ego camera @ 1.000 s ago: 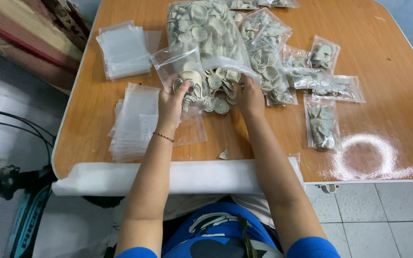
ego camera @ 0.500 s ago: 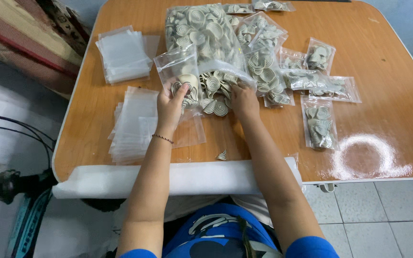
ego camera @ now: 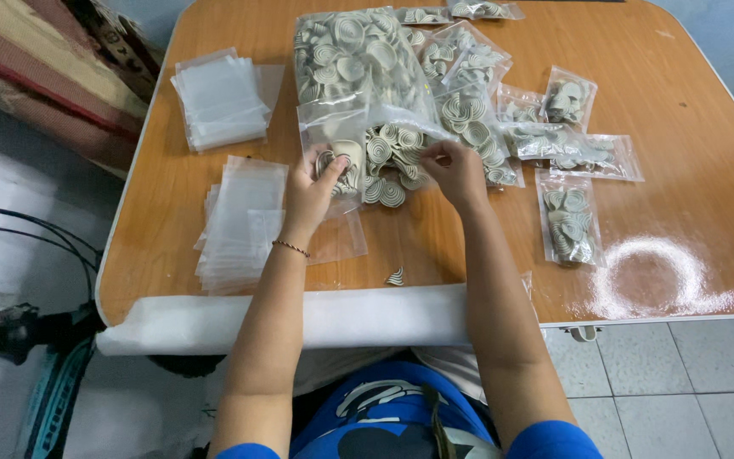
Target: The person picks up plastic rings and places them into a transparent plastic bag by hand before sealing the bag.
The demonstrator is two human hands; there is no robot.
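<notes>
A: Head view, looking straight down on the wooden counter (ego camera: 690,127), and it is covered in plastic. Biggest thing up top is the large clear bag (ego camera: 354,59), stuffed with pale spiral pieces.

B: And spilling from its mouth, the loose heap of spirals (ego camera: 392,161), right between the two hands.

A: That's where the action is. Left hand (ego camera: 312,189) has its grip pinched on a small clear pouch (ego camera: 333,149), held open and upright at the heap, a few spirals showing inside it.

B: Right hand (ego camera: 454,170)?

A: Fingertips pressed together at the heap's edge. It looks like one spiral pinched between them, but the piece itself is too small for me to swear to.

B: So it's the filling step, I'd judge. Pieces going from heap to pouch.

A: Agreed. The next move calls for a short carry leftward and a clean drop through that narrow mouth, with the left hand keeping it spread.

B: Other containers?

A: Filled pouches (ego camera: 567,212) lie to the right, each packed with spirals, several overlapping. Two stacks of empty pouches sit left: one far (ego camera: 218,98), one near (ego camera: 239,217) beside the left wrist.

B: Smallest thing?

A: One stray spiral (ego camera: 396,276) alone near the counter's front edge, just beyond the white roll (ego camera: 214,327) lying along it.
</notes>
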